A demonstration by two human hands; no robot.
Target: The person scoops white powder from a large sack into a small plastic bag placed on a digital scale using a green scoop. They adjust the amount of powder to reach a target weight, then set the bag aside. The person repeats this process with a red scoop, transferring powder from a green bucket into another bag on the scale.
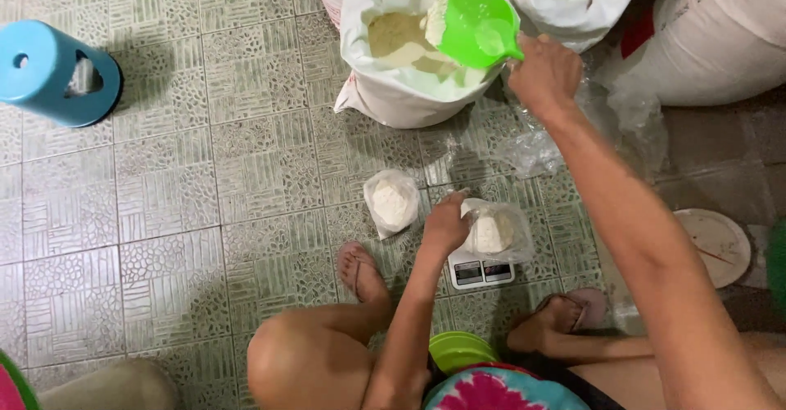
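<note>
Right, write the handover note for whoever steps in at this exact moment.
Left hand: fingers pinch the open mouth of the clear bag of white powder sitting on the small scale.
Right hand: grips the handle of the green scoop, held over the open sack of powder.
Done: one filled bag lies on the tiled floor left of the scale.
Left: the bag on the scale is open, not tied. The scale's reading is too small to tell.

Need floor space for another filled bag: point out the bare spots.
Bare tiles lie between the blue plastic stool and the small filled plastic bag. It is crowded around the white digital scale and the open white flour sack, where crumpled clear plastic lies.
</note>
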